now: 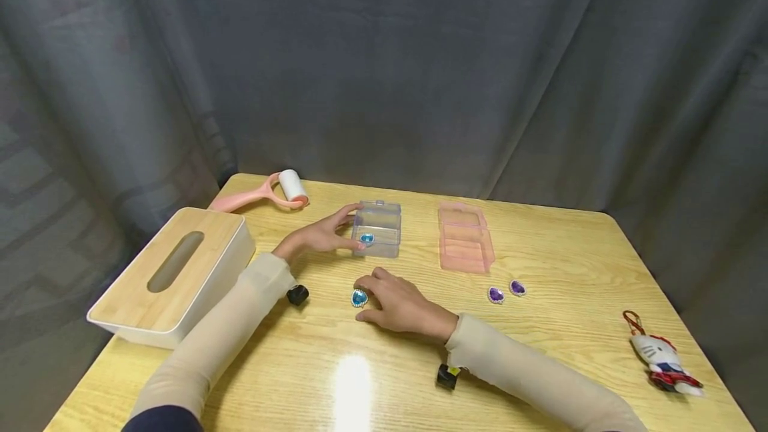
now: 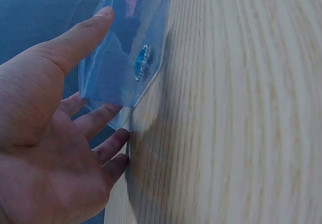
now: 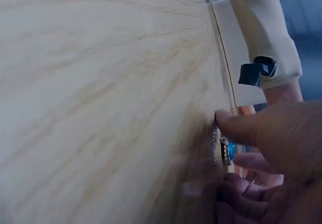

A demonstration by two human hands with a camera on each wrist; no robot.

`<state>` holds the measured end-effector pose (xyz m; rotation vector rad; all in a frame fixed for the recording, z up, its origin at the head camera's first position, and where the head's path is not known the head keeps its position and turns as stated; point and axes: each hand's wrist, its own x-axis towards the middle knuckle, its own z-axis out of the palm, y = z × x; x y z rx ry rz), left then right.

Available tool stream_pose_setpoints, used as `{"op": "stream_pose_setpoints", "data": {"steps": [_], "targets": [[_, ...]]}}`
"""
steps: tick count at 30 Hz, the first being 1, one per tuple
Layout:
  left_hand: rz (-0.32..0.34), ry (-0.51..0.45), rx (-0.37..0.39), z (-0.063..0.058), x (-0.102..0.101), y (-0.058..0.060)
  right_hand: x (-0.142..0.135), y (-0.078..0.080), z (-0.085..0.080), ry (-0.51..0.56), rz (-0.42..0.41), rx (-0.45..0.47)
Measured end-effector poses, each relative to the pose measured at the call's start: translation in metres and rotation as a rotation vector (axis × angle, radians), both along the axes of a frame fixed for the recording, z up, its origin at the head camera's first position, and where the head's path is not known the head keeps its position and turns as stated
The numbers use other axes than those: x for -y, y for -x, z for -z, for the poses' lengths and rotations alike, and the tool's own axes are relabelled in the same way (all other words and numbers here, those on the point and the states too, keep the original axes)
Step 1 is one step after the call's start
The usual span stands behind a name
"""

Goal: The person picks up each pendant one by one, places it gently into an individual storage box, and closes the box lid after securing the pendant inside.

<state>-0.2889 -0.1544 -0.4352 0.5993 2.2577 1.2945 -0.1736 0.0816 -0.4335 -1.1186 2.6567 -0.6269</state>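
Observation:
A small clear bluish plastic box (image 1: 384,219) stands with its lid raised, and a blue gem (image 1: 367,239) with a pale beaded rim lies inside. My left hand (image 1: 321,235) holds the box's left side, thumb at the near corner and fingers farther back; the thumb (image 2: 85,35) overlaps the box wall in the left wrist view. Closer to me, a blue heart-shaped gem (image 1: 359,298) rests on the table. My right hand (image 1: 399,302) reaches around that gem, thumb and forefinger spread on either side; in the right wrist view the gem (image 3: 227,151) sits between them.
An open pink plastic box (image 1: 465,239) lies right of the clear one. Two purple gems (image 1: 495,295) lie nearby. A tissue box (image 1: 210,232) and a pink-handled lint roller (image 1: 264,195) occupy the left side. A plush cat charm (image 1: 663,359) lies by the right edge.

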Motion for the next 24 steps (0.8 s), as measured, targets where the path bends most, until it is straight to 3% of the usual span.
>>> {"op": "stream_pose_setpoints", "data": {"steps": [10, 16, 24], "targets": [[-0.004, 0.001, -0.001, 0.002, 0.000, 0.000, 0.008, 0.001, 0.001, -0.015, 0.026, -0.010], [-0.007, 0.009, -0.012, 0.001, 0.001, 0.002, 0.007, 0.008, -0.001, -0.023, -0.034, 0.025], [0.005, -0.006, 0.003, 0.001, 0.000, 0.001, -0.007, 0.022, -0.004, 0.119, -0.103, 0.050]]}}
